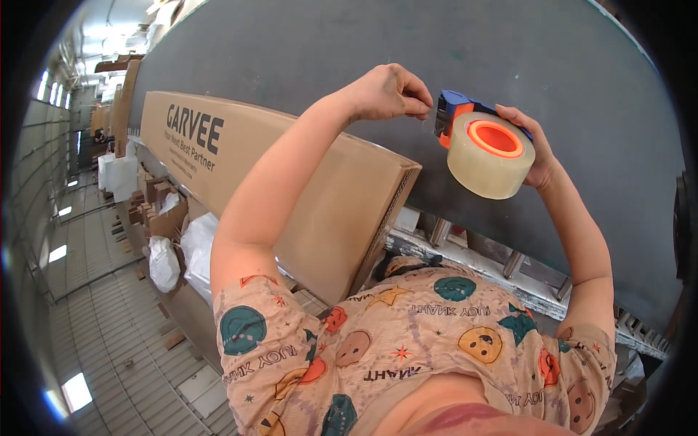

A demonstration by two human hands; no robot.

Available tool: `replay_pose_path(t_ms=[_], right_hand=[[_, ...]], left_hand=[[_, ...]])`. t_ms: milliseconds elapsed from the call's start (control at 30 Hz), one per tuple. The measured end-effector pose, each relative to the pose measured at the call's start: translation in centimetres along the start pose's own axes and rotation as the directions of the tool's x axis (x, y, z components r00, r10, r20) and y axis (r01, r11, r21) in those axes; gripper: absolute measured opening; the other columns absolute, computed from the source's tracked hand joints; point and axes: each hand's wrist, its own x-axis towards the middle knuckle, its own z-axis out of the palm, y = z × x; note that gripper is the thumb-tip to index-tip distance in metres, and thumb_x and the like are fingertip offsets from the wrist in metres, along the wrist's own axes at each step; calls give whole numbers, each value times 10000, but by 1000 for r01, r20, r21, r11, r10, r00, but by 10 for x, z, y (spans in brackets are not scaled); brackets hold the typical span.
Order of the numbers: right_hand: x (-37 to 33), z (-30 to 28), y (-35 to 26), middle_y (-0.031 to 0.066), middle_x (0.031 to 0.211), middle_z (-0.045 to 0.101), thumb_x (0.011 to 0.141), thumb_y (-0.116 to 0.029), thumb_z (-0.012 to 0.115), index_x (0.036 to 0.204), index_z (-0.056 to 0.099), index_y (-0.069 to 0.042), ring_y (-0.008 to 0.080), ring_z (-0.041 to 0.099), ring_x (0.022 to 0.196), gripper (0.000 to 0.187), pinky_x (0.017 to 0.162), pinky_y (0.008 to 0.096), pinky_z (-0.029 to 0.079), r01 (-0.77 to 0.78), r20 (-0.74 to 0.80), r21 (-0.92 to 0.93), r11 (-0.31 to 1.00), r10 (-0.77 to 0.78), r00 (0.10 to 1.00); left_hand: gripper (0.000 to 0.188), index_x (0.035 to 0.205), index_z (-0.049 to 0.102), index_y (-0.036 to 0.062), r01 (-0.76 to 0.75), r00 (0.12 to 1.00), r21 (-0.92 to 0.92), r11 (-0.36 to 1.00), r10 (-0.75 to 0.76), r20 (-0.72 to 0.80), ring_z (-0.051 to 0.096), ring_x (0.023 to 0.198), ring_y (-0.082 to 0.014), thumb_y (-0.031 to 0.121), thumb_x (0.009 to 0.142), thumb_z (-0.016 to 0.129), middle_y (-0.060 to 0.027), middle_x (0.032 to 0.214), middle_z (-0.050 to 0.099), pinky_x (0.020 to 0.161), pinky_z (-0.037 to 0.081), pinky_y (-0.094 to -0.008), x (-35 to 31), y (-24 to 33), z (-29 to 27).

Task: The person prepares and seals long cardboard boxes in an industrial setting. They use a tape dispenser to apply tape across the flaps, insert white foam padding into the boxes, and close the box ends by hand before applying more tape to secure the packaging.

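From my remote station, I judge the tape dispenser (pixel 472 156) stiff, moderately heavy, best held right-side, where the right hand (pixel 539 163) clamps its fingers, the left hand's (pixel 389 93) pinched together

The dispenser (pixel 464 109) hides part of the right hand (pixel 540 161). Whether the left hand (pixel 387 93) pinches anything cannot be told. The lower edge crops the shirt (pixel 407 341).

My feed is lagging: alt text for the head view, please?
The right hand holds a tape dispenser with a translucent roll over a dark surface; the left hand is pinched near its front. A long cardboard box is at left.
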Motion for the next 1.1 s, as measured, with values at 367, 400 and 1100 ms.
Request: replay_pose_path(t_ms=[367,400,1100], right_hand=[[105,-27,19,153,1119,638,870,-394,576,1167,557,9,246,666,942,501,828,379,559,-185,-33,171,968,194,981],[117,-24,17,152,1114,640,866,-394,583,1165,560,6,247,666,942,501,823,381,561,-203,-21,166,965,210,978],[193,24,-19,63,959,661,836,-310,633,1096,618,16,111,632,823,418,731,268,543,-159,255,-661,733,419,871]], left_hand=[[263,1028,698,38,249,935,62,967,-256,244,652,827,-144,207,827,696,-51,933,704,828,510,-296,48,-76,-39],[287,1034,694,34,272,937,67,960,-280,207,651,820,-142,224,819,706,-59,916,704,802,515,-293,46,-84,-45],[498,977,498,103,37,640,492,870,358,-680,480,1096,-351,263,646,834,-128,1117,498,1013,338,-572,-122,-58,131]])
